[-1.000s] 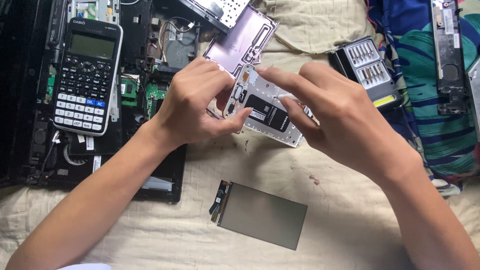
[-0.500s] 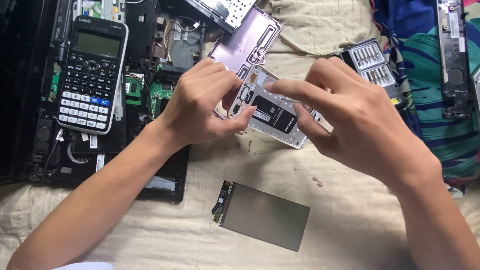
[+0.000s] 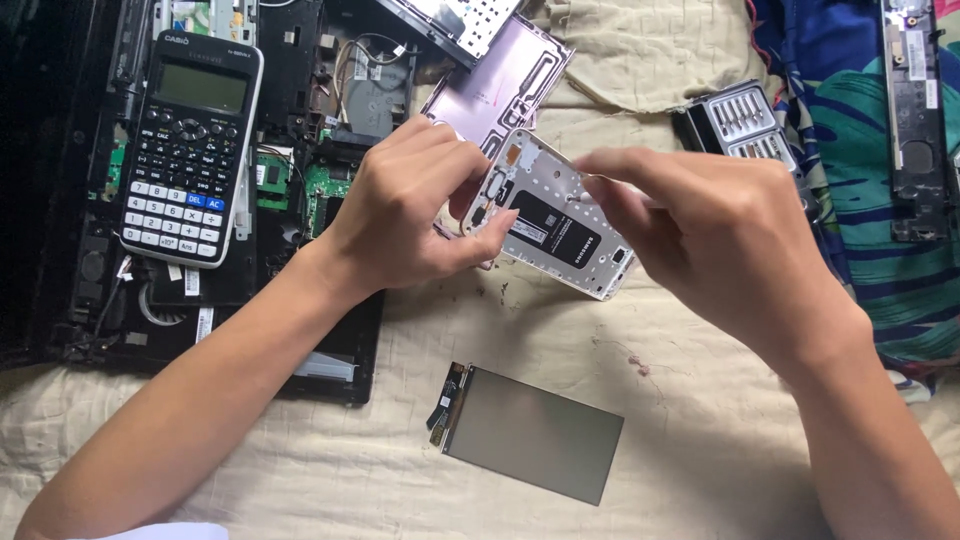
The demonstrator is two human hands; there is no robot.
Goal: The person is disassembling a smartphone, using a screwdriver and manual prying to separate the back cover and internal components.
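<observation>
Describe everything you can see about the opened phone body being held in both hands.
The opened phone body is a flat, white, metal-looking frame with its back off, showing a black battery in the middle, small holes and dark cut-outs near its upper end. It is held tilted above the beige cloth, upper end toward the top left. The left hand grips that upper end, thumb under the near edge; the right hand pinches at its top face. One lower corner pokes out between the hands.

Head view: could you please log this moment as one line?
left hand: grips phone frame | right hand: fingertips on frame | display panel: on cloth
</observation>
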